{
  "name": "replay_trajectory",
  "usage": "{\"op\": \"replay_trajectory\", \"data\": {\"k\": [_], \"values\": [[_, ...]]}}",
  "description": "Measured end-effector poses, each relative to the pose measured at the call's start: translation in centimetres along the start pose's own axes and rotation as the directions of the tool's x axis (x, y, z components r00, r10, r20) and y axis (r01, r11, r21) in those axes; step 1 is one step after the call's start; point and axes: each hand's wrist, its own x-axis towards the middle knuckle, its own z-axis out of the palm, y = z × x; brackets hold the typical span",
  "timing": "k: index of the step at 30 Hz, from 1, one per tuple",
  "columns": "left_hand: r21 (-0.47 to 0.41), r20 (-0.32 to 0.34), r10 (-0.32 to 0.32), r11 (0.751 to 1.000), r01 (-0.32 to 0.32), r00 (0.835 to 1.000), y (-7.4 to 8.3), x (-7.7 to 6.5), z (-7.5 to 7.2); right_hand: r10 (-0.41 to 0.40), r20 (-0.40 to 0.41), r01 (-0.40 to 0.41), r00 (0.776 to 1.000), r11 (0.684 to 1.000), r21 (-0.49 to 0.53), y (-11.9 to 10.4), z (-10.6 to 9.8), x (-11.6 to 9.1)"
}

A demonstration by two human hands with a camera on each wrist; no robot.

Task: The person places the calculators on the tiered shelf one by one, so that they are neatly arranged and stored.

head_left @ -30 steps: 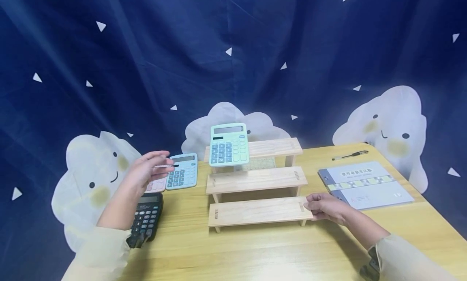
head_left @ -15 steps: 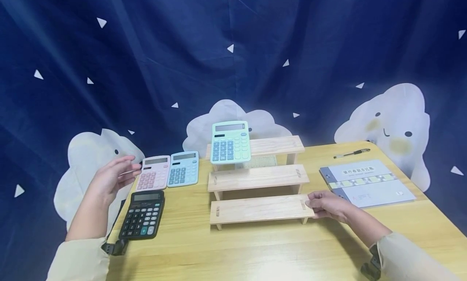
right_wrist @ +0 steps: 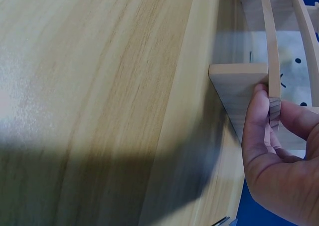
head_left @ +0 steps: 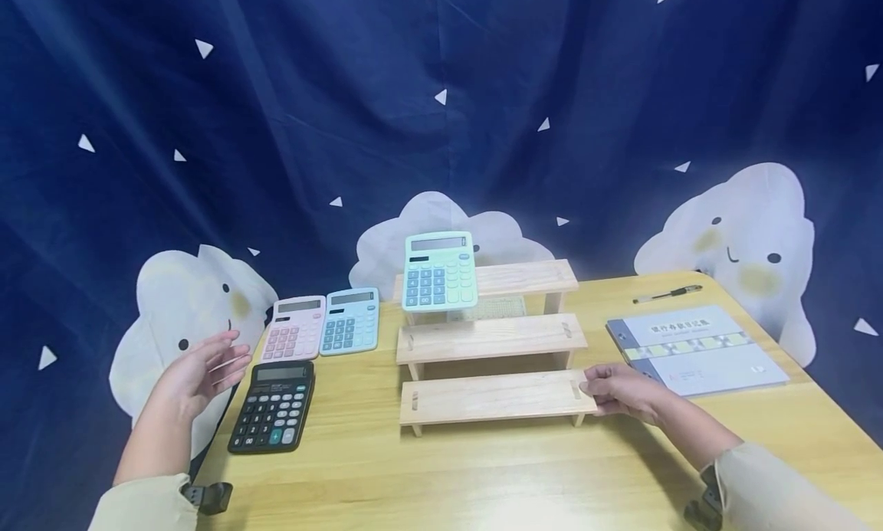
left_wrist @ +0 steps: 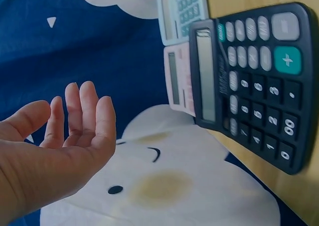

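Observation:
My right hand [head_left: 624, 391] pinches the right end of the lowest board of a three-tier wooden shelf [head_left: 493, 398]. In the right wrist view the thumb and fingers lie on either face of that board [right_wrist: 274, 86]. A mint-green calculator [head_left: 439, 272] leans upright on the left part of the top tier. My left hand [head_left: 196, 378] hovers with nothing in it, fingers loosely extended, left of a black calculator [head_left: 272, 407]. Behind the black one, a pink calculator [head_left: 294, 329] and a light blue calculator [head_left: 350, 321] lie side by side. The left wrist view also shows the left hand [left_wrist: 70, 146] apart from every calculator.
At the right of the table [head_left: 483, 477] lies a grey-white ledger book [head_left: 697, 350], with a black pen [head_left: 667, 293] behind it. A pale, patterned flat item [head_left: 493, 308] shows behind the shelf's tiers. A dark blue curtain [head_left: 510, 79] hangs behind the table.
My left hand has moved left and down, away from the light blue calculator, uncovering the pink and black ones. The right hand keeps its grip on the shelf's lowest board.

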Motion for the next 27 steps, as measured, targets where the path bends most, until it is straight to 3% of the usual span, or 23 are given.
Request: {"op": "replay_trajectory", "data": {"k": [10, 15, 19, 23, 27], "values": [[0.011, 0.057, -0.121, 0.993, 0.12, 0.991, -2.3, 0.7, -2.3, 0.001, 0.007, -0.001, 1.0, 1.0, 0.0, 0.1, -0.1, 0.0], [0.069, 0.068, -0.153, 0.987, 0.148, 0.986, -4.0, 1.2, -3.7, 0.008, 0.002, -0.008, 1.0, 1.0, -0.009, 0.1, -0.1, 0.0], [0.145, 0.029, -0.174, 0.975, 0.168, 0.984, -5.1, 1.3, -4.6, 0.011, -0.003, -0.011, 1.0, 1.0, -0.013, 0.1, 0.0, 0.0], [0.268, -0.035, -0.198, 0.942, 0.2, 0.98, -6.0, 1.2, -5.3, 0.01, -0.004, -0.01, 1.0, 1.0, -0.01, 0.0, 0.1, 0.1], [0.401, -0.072, -0.216, 0.888, 0.226, 0.974, -7.1, 1.5, -5.9, 0.012, -0.005, -0.012, 1.0, 1.0, -0.016, 0.0, 0.1, 0.1]]}}
